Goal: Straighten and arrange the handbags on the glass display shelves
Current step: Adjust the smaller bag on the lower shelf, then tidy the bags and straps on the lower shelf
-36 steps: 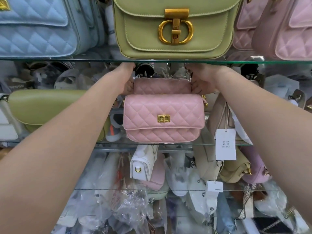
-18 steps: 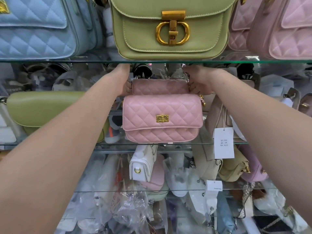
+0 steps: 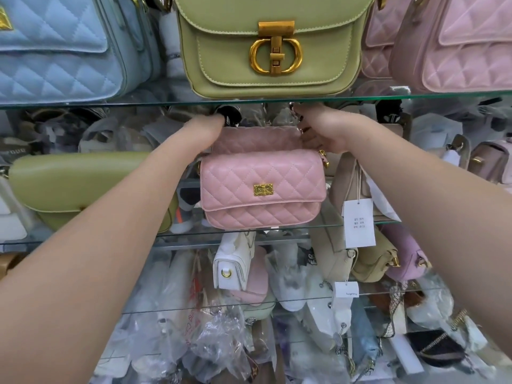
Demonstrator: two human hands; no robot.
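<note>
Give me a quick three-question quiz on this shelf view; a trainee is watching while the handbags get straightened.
1. Multiple choice: the left hand and right hand are at the two ends of: A) the rear pink quilted handbag; B) a shoebox; C) a folded scarf.
2. True or false: the front pink quilted handbag stands on the glass shelf with its gold clasp facing the camera.
3. Fill in: the white price tag hangs to the ____ of the front pink quilted handbag.
Key: 1 A; 2 true; 3 right.
</note>
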